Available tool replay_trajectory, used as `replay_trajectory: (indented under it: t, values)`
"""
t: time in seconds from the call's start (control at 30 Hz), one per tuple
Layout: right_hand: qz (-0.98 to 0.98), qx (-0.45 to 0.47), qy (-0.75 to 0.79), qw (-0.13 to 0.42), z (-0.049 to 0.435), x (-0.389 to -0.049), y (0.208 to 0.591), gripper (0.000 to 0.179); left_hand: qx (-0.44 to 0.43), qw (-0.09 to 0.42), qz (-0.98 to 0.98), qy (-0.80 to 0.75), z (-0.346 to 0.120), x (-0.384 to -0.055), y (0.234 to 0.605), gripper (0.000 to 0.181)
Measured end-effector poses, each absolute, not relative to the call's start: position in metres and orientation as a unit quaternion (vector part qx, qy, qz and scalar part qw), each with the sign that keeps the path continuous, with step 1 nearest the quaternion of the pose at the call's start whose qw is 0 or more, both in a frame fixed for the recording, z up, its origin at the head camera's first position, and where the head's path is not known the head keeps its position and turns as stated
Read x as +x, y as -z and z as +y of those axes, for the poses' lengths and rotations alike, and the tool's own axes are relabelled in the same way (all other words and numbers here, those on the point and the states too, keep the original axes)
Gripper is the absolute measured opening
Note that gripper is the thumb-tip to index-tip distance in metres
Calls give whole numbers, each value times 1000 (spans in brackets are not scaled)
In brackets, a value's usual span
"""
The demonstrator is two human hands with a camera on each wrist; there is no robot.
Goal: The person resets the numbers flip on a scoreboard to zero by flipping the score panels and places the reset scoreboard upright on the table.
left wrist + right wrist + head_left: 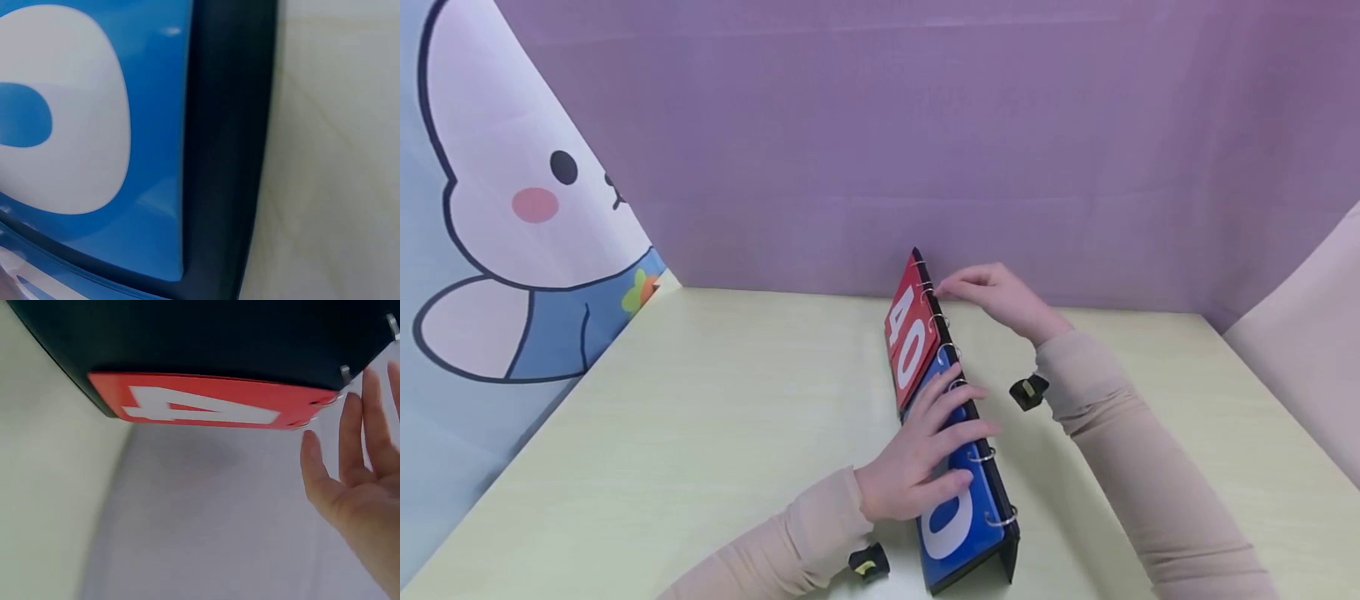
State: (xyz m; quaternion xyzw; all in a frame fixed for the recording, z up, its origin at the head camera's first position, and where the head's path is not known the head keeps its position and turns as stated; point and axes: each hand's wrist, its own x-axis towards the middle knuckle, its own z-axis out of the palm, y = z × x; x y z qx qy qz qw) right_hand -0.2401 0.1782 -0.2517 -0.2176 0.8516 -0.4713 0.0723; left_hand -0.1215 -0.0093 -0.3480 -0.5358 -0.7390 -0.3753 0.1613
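Observation:
A tent-shaped flip scoreboard [992, 479] with a black frame and metal rings stands on the table, running away from me. Its far half carries red cards [917, 325] reading 40. Nearer me are blue cards [981, 500] with a white 0, partly hidden beneath my left hand [910, 462]. That hand rests across them, fingers spread over the top edge. My right hand [1000, 296] is at the far end, fingertips right by the rings. In the right wrist view its thumb and fingers stand apart, beside a red card [219, 397] showing a 4 on the back side.
The pale table [737, 417] extends on both sides of the scoreboard. A purple cloth wall [887, 150] rises close behind its far end. On the left hangs a cloth printed with a cartoon animal [505, 250]. Dark wrist devices [1028, 392] hang under both cuffs.

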Motion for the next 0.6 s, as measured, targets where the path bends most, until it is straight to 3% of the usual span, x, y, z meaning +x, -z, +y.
replay_trajectory:
  t: [0.13,0.3,0.6]
  values:
    - [810,-172,553,92,185,-247,273,39,-535,160,-740,376,-10,-121,347,54]
    - [752,-104,628,169,191,-253,304,45,-535,163,-739,376,-11,-123,347,53]
    - [761,-86,596,241,192,-257,345,48,-537,158,-739,375,-8,-122,347,53]
